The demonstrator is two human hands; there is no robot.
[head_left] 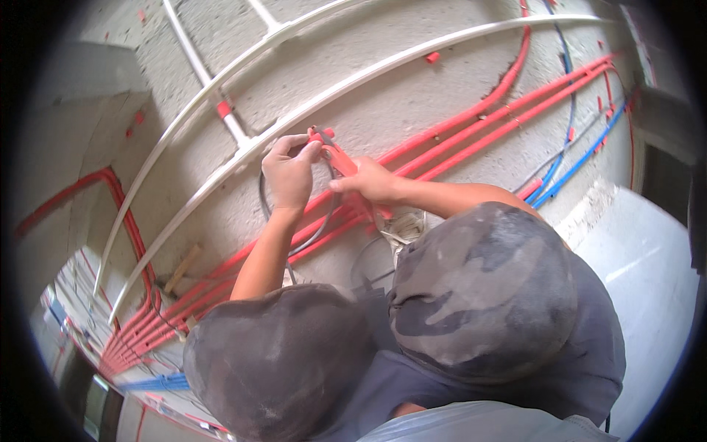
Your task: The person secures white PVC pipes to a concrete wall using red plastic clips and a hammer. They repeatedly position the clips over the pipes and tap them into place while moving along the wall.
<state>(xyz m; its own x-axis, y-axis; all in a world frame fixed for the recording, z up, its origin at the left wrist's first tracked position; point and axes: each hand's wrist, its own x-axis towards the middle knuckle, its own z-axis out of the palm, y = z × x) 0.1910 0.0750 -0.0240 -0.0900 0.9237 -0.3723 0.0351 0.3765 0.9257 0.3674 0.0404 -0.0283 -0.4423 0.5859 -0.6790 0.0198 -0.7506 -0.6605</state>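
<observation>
My left hand [289, 175] is closed, with thumb and fingertips pinching a short red tube piece [326, 133]. My right hand [370, 181] is wrapped round red-handled pliers [341, 160]. Their dark jaws meet the tube piece beside my left fingertips; whether they bite into it or only touch it, I cannot tell. A grey cable [264, 193] hangs in a loop below and behind my hands. Its upper end is hidden by my fingers.
My bent knees [482, 295] fill the lower middle. Red conduits [464, 153] run slantwise across the concrete floor beyond them. White pipes [383, 70] curve past my hands on the far side. Blue conduits [582, 162] lie at right, near a pale board [648, 272].
</observation>
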